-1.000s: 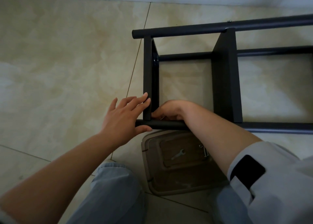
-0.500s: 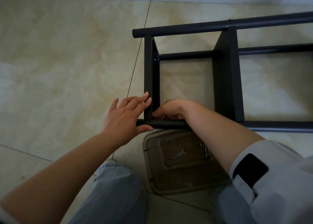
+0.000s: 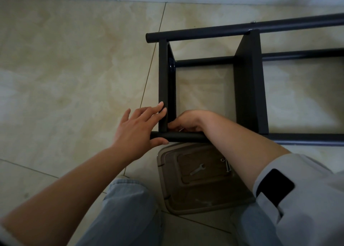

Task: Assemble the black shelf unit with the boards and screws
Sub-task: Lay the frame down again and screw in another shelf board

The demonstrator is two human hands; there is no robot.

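Left hand (image 3: 137,128) fingers straight against end board (image 3: 163,82), thumb under near tube (image 3: 186,136), right hand (image 3: 188,122) curled at the board-tube joint, grip unclear, shelf frame (image 3: 249,82) on its side beyond, tray (image 3: 201,178) with wrench (image 3: 197,169) and screws (image 3: 227,164) below the wrists

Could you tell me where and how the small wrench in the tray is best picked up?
Pinch the wrench by its slim shank, from above. It lies flat and slanted on the tray floor, apart from the screws, so I think both sides are free.
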